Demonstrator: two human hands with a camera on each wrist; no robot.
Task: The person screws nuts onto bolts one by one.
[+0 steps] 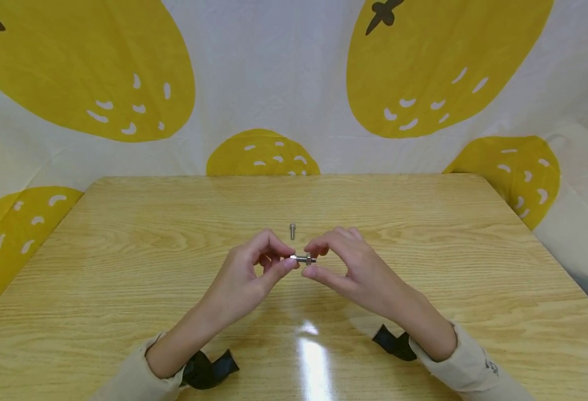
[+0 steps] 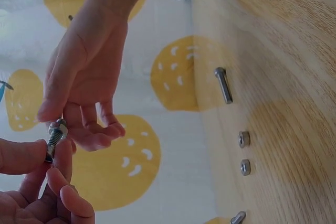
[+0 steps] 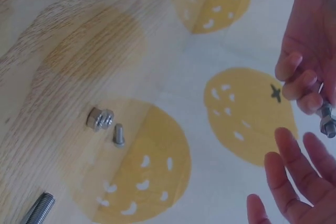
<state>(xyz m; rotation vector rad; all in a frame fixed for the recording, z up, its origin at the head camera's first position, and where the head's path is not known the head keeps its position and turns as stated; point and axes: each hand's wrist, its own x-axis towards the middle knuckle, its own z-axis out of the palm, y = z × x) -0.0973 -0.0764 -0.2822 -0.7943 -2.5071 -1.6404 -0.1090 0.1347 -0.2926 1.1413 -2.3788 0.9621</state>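
A metal bolt (image 1: 300, 259) is pinched between the thumb and fingers of my left hand (image 1: 244, 278), over the middle of the table. A hex nut (image 1: 308, 259) sits on the bolt's threaded shaft, near its free end. My right hand (image 1: 359, 270) hovers beside that end, with thumb and forefinger parted on either side of the nut. In the right wrist view the right fingers (image 3: 294, 169) are spread, apart from the nut (image 3: 327, 124). The bolt's threads (image 2: 54, 139) show between nut and left fingertips in the left wrist view; those fingers cover its other end.
A loose bolt (image 1: 292, 231) lies on the wooden table (image 1: 123, 239) beyond the hands. Two loose nuts (image 2: 244, 139) (image 2: 245, 167) and another bolt (image 2: 239, 217) show in the left wrist view. A patterned cloth (image 1: 274, 72) hangs behind the table.
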